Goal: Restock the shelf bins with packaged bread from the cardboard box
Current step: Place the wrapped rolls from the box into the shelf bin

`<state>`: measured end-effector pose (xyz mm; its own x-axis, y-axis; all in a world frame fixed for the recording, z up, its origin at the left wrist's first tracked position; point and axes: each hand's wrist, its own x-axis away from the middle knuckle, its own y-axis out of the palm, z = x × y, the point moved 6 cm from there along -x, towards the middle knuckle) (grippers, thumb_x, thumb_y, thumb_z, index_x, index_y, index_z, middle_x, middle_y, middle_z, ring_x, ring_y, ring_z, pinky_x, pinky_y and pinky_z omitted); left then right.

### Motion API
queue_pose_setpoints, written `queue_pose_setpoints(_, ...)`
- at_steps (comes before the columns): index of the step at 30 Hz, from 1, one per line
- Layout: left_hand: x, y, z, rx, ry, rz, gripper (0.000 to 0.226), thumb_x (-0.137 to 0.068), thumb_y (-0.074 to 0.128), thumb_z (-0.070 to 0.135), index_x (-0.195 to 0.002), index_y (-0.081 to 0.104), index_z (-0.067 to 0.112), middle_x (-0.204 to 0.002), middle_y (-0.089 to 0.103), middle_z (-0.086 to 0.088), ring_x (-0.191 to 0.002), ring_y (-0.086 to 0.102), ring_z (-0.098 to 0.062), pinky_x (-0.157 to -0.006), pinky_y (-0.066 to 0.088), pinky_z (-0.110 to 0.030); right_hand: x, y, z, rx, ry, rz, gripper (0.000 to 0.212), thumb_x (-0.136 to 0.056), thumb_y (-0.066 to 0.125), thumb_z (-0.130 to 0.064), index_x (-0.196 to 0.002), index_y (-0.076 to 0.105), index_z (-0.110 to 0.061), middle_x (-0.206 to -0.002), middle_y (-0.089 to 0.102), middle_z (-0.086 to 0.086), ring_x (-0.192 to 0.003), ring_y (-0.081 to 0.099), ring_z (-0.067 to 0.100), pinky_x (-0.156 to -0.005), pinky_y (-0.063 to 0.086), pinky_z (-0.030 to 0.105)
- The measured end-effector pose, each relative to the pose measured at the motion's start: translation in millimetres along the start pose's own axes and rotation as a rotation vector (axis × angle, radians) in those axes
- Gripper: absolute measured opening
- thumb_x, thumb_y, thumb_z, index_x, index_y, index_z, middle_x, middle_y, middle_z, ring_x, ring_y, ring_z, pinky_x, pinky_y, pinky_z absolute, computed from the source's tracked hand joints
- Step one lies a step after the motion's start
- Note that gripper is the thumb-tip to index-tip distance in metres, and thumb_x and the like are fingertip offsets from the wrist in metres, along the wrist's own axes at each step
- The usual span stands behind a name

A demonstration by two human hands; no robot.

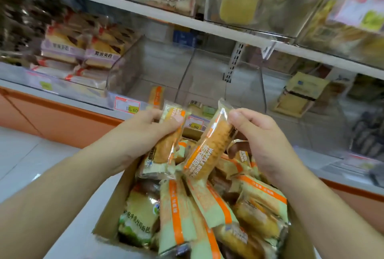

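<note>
Shop shelf bins (187,75) behind; both hands above cardboard box (110,213): left hand (145,134) grips bread pack (166,144), right hand (259,134) pinches another pack (209,146).

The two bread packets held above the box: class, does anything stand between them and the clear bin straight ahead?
Nothing visible does. The left hand and the right hand each hold a bread packet above the cardboard box. The clear bin ahead is open at the front, with one packet inside near its front.
</note>
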<state>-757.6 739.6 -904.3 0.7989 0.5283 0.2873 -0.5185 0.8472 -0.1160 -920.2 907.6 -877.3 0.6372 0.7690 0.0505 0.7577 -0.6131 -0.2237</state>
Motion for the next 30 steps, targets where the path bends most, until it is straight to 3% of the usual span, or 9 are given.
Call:
queue_pose_setpoints(3, 28, -6, 4, 0.085, 0.004, -0.093, 0.038, -0.087, 0.08, 0.015, -0.122, 0.068, 0.01, -0.104, 0.077, -0.022, -0.104, 0.074, -0.041, -0.099, 0.056, -0.059, 17, 13, -8, -0.056, 0.05, 0.04, 0.036, -0.108, 0.057, -0.03, -0.095, 0.072, -0.001, -0.08, 0.063, 0.015, -0.068, 0.059, 0.023, -0.051, 0.05, 0.037)
queue_pose_setpoints(6, 52, -13, 9, 0.083, 0.036, -0.158, 0.047, -0.084, 0.08, 0.003, -0.128, 0.067, 0.014, -0.112, 0.075, -0.023, -0.107, 0.072, -0.042, -0.098, 0.057, -0.055, 29, 27, -21, -0.068, 0.051, 0.019, 0.037, -0.108, 0.058, -0.032, -0.098, 0.071, 0.001, -0.084, 0.061, 0.019, -0.069, 0.059, 0.026, -0.05, 0.05, 0.036)
queue_pose_setpoints(10, 62, -24, 9, 0.055, 0.043, -0.081, 0.049, -0.083, 0.085, 0.015, -0.127, 0.064, 0.021, -0.108, 0.078, -0.014, -0.101, 0.076, -0.038, -0.096, 0.057, -0.06, 42, 39, -30, -0.085, 0.029, 0.019, 0.032, -0.106, 0.06, -0.031, -0.099, 0.075, -0.004, -0.087, 0.067, 0.026, -0.072, 0.063, 0.023, -0.055, 0.055, 0.033)
queue_pose_setpoints(13, 62, -34, 8, 0.05, 0.036, -0.018, 0.05, -0.083, 0.086, 0.024, -0.126, 0.059, 0.023, -0.105, 0.08, -0.008, -0.095, 0.078, -0.033, -0.092, 0.059, -0.059, 44, 43, -31, -0.055, 0.018, 0.017, 0.027, -0.105, 0.061, -0.031, -0.097, 0.078, -0.012, -0.1, 0.066, 0.034, -0.076, 0.066, 0.025, -0.058, 0.057, 0.032)
queue_pose_setpoints(16, 55, -45, 7, 0.025, 0.049, 0.014, 0.046, -0.083, 0.086, 0.023, -0.123, 0.063, 0.021, -0.102, 0.08, -0.007, -0.093, 0.078, -0.028, -0.09, 0.062, -0.049, 37, 43, -26, -0.053, 0.04, 0.029, 0.029, -0.106, 0.059, -0.032, -0.093, 0.079, -0.015, -0.1, 0.066, 0.032, -0.075, 0.068, 0.024, -0.059, 0.057, 0.032)
queue_pose_setpoints(20, 39, -60, 10, -0.003, 0.073, 0.021, 0.044, -0.081, 0.086, 0.012, -0.116, 0.071, 0.033, -0.104, 0.079, -0.004, -0.087, 0.078, -0.021, -0.06, 0.057, -0.025, 24, 42, -12, -0.042, 0.078, 0.038, 0.03, -0.105, 0.059, -0.033, -0.092, 0.078, -0.015, -0.097, 0.069, 0.028, -0.071, 0.068, 0.024, -0.061, 0.057, 0.035)
queue_pose_setpoints(23, 20, -78, 19, -0.127, 0.116, 0.118, 0.047, -0.078, 0.09, 0.018, -0.113, 0.072, 0.044, -0.103, 0.076, -0.001, -0.081, 0.077, -0.021, -0.063, 0.059, -0.031, 14, 36, -5, -0.05, 0.089, 0.043, 0.029, -0.104, 0.061, -0.032, -0.09, 0.079, -0.014, -0.091, 0.07, 0.022, -0.073, 0.065, 0.02, -0.06, 0.057, 0.036)
queue_pose_setpoints(26, -10, -100, 29, -0.131, 0.154, 0.288, 0.055, -0.071, 0.094, 0.018, -0.117, 0.066, 0.031, -0.099, 0.077, 0.0, -0.076, 0.077, -0.023, -0.059, 0.06, -0.039, 0, 28, -3, -0.066, 0.09, 0.06, 0.029, -0.103, 0.061, -0.03, -0.087, 0.079, -0.013, -0.088, 0.07, 0.023, -0.069, 0.065, 0.025, -0.056, 0.056, 0.035)
queue_pose_setpoints(30, -64, -121, 50, -0.265, 0.238, 0.461, 0.047, -0.066, 0.098, 0.032, -0.102, 0.069, 0.024, -0.089, 0.075, 0.006, -0.072, 0.072, -0.009, -0.059, 0.051, -0.022, -36, 22, -4, -0.031, 0.061, 0.095, 0.028, -0.103, 0.061, -0.031, -0.09, 0.078, -0.013, -0.095, 0.065, 0.034, -0.063, 0.058, 0.029, -0.059, 0.052, 0.041)
